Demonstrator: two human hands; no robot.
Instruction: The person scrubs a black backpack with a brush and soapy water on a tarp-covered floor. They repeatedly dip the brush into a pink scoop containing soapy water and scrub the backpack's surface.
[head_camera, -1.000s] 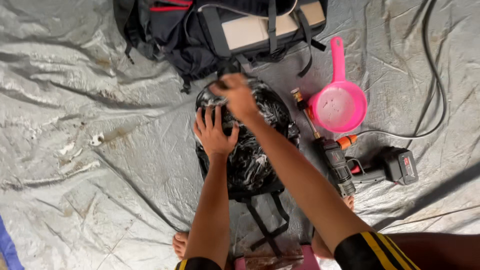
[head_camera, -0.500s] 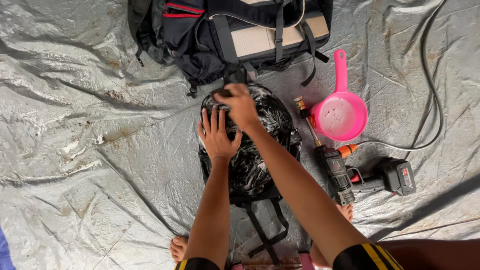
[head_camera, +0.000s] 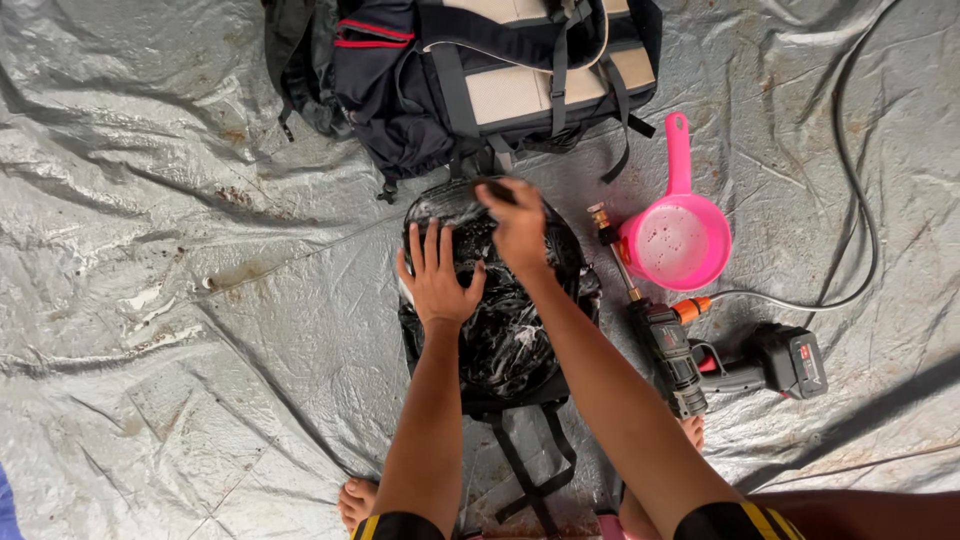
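A small black bag (head_camera: 510, 340), wet and flecked with soap foam, lies on a grey tarpaulin (head_camera: 150, 300) in front of me. My left hand (head_camera: 437, 280) rests flat on the bag's left side with its fingers spread. At the bag's top edge my right hand (head_camera: 520, 225) is closed around a small dark object (head_camera: 497, 190), which looks like a brush; most of it is hidden by my fingers. The bag's straps (head_camera: 530, 460) trail toward me between my arms.
A larger navy and beige backpack (head_camera: 480, 80) lies just beyond the small bag. To the right are a pink scoop (head_camera: 675, 245) holding soapy water, a cordless spray gun (head_camera: 670, 350) with a battery pack (head_camera: 795, 360), and a grey hose (head_camera: 860, 200). My bare foot (head_camera: 355, 500) shows at the bottom.
My right hand has slid a little to the right along the top of the bag. My left hand has stayed flat on it. The view has shifted slightly.
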